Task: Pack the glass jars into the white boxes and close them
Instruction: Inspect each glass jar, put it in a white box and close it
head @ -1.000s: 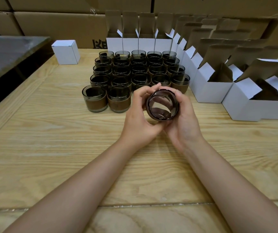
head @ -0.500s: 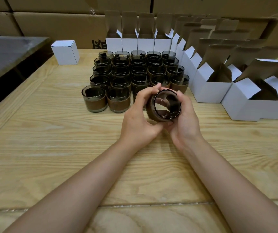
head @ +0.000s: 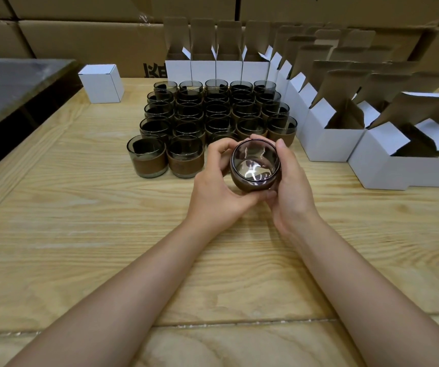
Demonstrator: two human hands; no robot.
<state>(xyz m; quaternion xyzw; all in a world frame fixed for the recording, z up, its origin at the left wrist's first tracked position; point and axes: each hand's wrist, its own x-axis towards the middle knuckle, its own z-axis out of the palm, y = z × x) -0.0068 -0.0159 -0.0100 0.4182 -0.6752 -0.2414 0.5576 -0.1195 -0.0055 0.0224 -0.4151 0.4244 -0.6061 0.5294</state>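
Note:
A smoky glass jar with a brown band is held above the wooden table, its mouth tilted toward me. My left hand grips its left side and my right hand cups its right side. Behind them stand several rows of the same jars, upright. Open white boxes with raised flaps line the back and the right side. The nearest open box is at the right. One closed white box stands at the back left.
The wooden table stretches bare in front of me. A dark grey surface borders it on the left. Large brown cartons are stacked behind the table.
Both hands have turned the jar, tipping its mouth more upright and toward me; it has stayed in the same place above the table.

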